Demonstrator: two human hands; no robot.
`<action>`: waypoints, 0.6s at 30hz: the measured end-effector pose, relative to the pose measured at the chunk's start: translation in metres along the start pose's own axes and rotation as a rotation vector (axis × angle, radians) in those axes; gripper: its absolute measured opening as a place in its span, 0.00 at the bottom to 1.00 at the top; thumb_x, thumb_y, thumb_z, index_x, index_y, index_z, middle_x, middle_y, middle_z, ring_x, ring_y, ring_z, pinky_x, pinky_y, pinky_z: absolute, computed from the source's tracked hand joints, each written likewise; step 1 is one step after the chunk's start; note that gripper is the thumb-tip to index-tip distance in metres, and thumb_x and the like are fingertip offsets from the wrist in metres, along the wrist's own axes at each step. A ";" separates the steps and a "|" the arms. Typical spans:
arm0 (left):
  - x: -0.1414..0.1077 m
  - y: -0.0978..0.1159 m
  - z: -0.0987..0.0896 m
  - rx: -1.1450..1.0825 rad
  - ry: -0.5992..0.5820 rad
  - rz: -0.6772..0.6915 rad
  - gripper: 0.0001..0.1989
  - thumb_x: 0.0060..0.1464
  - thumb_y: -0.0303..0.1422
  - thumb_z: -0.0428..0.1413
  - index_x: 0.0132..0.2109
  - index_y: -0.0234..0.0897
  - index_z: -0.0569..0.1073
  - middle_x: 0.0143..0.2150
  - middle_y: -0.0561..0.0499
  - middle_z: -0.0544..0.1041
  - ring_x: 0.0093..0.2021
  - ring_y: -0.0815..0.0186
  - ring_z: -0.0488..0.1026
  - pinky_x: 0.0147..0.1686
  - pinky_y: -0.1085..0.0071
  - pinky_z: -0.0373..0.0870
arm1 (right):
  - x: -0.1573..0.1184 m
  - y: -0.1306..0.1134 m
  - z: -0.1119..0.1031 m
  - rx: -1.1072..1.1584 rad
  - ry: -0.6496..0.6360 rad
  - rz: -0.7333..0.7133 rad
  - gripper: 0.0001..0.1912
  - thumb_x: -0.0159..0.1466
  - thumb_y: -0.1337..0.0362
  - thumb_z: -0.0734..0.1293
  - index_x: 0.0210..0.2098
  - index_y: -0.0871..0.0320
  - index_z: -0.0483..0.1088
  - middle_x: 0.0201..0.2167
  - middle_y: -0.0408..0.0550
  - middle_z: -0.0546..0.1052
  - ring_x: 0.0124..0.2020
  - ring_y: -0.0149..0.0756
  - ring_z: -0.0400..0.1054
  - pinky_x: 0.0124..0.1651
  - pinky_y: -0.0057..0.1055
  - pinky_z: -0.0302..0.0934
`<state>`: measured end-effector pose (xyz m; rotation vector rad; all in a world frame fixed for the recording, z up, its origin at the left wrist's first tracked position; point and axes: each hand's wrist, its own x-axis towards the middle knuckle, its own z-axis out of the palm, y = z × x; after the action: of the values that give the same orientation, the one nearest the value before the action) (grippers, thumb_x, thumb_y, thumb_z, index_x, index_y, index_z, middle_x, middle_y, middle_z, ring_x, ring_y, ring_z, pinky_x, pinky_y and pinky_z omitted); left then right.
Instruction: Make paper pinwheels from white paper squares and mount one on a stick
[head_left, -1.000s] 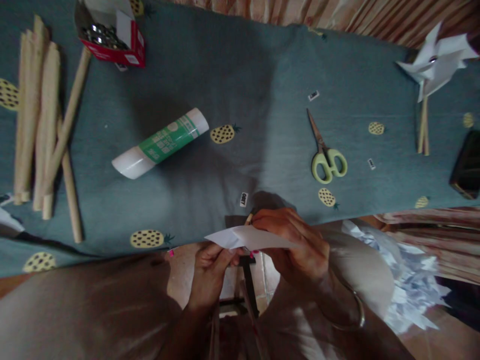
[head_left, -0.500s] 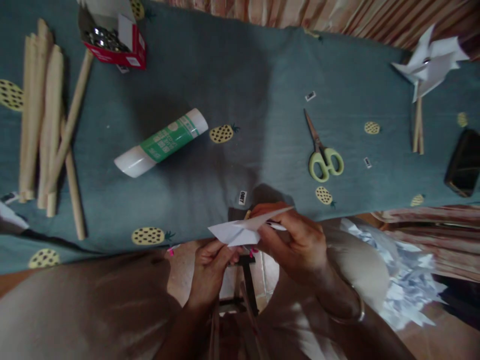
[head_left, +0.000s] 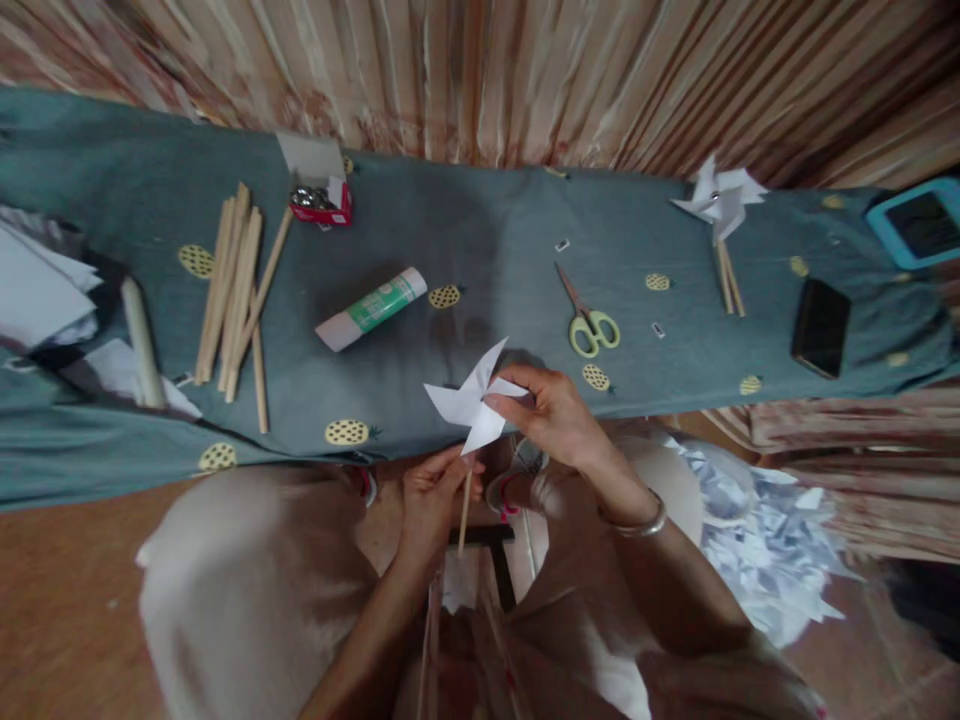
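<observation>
A white paper pinwheel [head_left: 474, 402] faces up near the table's front edge, its pointed blades spread. Just below it, my left hand [head_left: 436, 488] has its fingers closed on the thin wooden stick [head_left: 464, 515], which slants down from the paper. My right hand [head_left: 551, 412], with a bangle at the wrist, pinches the pinwheel's right side close to its centre. The thumb lies over the paper; the fingertips behind are partly hidden.
On the cloth-covered table [head_left: 495, 240] lie wooden sticks [head_left: 232, 290], a glue stick [head_left: 373, 308], scissors [head_left: 590, 322], a red box of metal pieces [head_left: 322, 212], a finished pinwheel [head_left: 720, 200] and a phone [head_left: 821, 328]. White paper pieces [head_left: 765, 540] are piled low at right.
The pinwheel has turned from edge-on to facing me, and its stick now shows below. My right hand has shifted slightly up and left. The view has widened to more of the table.
</observation>
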<state>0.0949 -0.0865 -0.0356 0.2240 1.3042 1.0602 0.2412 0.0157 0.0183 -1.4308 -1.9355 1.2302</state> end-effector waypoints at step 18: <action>-0.011 0.013 0.008 -0.181 -0.119 0.065 0.24 0.28 0.39 0.73 0.34 0.29 0.79 0.25 0.50 0.79 0.20 0.73 0.72 0.25 0.75 0.71 | 0.049 -0.029 -0.014 -0.392 -0.275 0.144 0.05 0.55 0.67 0.70 0.28 0.63 0.76 0.22 0.39 0.69 0.27 0.28 0.61 0.30 0.24 0.51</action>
<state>0.0962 -0.0844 -0.0176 0.1913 1.0935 1.1953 0.2186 0.0639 0.0427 -1.6898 -2.4005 1.2086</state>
